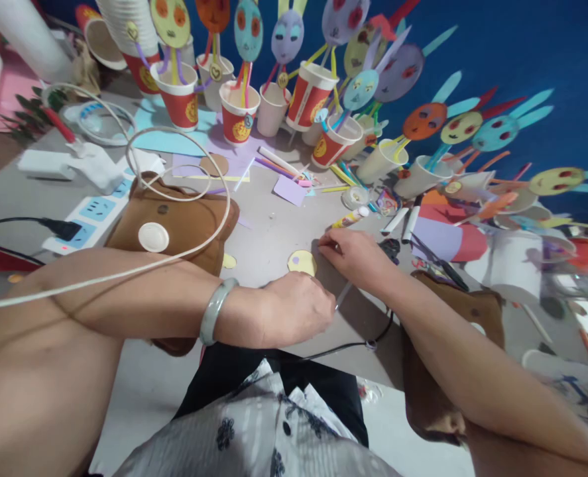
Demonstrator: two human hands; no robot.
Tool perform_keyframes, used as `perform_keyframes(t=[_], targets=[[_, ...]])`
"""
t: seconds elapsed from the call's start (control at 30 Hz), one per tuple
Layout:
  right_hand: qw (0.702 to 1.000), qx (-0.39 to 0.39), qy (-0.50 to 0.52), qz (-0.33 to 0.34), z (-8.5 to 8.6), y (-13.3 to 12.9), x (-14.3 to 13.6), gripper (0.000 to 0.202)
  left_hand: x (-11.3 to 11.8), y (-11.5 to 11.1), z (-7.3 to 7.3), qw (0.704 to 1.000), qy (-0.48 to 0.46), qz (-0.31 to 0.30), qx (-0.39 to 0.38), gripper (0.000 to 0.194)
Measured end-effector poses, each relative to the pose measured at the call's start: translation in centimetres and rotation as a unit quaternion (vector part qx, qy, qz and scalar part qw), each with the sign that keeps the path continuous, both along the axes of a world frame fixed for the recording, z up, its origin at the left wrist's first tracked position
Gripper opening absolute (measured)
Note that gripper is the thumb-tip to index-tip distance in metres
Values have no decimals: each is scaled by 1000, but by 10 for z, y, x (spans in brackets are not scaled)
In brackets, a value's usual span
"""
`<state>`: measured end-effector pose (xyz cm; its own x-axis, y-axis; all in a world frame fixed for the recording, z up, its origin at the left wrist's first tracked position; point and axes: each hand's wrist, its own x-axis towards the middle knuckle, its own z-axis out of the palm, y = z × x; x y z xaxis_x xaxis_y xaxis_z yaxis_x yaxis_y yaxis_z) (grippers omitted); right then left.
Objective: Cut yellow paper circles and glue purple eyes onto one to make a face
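My left hand (301, 310), with a pale green bangle (216, 311) at its wrist, is closed just below a round yellow paper disc (302, 262). A short, thin translucent stick (343, 295) shows at the edge of this fist; the rest of what it grips is hidden. To the right of the disc, my right hand (356, 257) is low over the table with its fingertips pinched together. Whatever lies between those fingertips is too small to make out. The disc carries a small purple spot and appears to lie on the table.
Paper cups (238, 116) with painted paper faces on coloured stems line the back. On the left are a power strip (87, 212), a looping white cable (174, 255) and a brown cushion (184, 222). Scissors (443, 265) lie right; a black cord (333, 349) crosses the front.
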<state>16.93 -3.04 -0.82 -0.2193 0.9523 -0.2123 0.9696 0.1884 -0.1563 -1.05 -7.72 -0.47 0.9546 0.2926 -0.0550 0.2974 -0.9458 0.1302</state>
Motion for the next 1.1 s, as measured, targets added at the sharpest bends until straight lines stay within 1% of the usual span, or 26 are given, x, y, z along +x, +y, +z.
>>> perform_keyframes(t=[0.07,0.13,0.2,0.27,0.33,0.37,0.4,0.43,0.5,0.57,0.63,0.73,0.83,0.9,0.97,1.03,1.1], targets=[[999,-20,-35,-4,4,1,-5,17,-1,2,5,1000,3,8,-7,16],[997,-37,-63,-7,8,1,-10,18,-2,4,13,1000,8,4,-1,19],[996,-48,-79,-9,11,1,-14,18,-3,9,23,1000,8,1,6,26],[995,-58,-77,-18,12,0,-16,17,-5,17,31,1000,8,11,1,34],[997,-62,-50,-18,11,-1,-13,13,-6,29,36,999,9,43,-8,36],[998,-60,-27,-17,10,-2,-11,10,-6,36,37,998,-8,60,-13,35],[999,-52,4,-17,9,-4,-8,9,-7,44,37,996,-32,74,-27,32],[998,-38,42,-21,7,-5,-4,9,-7,52,36,992,-53,105,-39,29],[990,-6,135,-49,5,-10,5,9,-8,67,35,983,-55,162,-70,25],[967,3,242,-82,5,-17,12,10,-7,79,32,971,-89,194,-111,22],[932,-18,343,-114,6,-23,17,14,-5,86,28,956,-122,209,-168,20],[863,-73,474,-161,7,-30,17,20,0,92,20,931,-175,199,-249,17],[791,-110,569,-195,7,-30,13,26,3,93,14,904,-243,178,-302,17],[757,-135,603,-214,6,-29,10,32,4,93,12,893,-286,159,-308,17],[732,-165,621,-227,7,-27,8,36,4,93,10,892,-317,136,-291,16],[712,-192,635,-230,8,-26,8,37,4,92,9,898,-332,119,-264,18],[701,-213,642,-227,8,-26,8,37,3,92,8,905,-332,106,-246,19]])
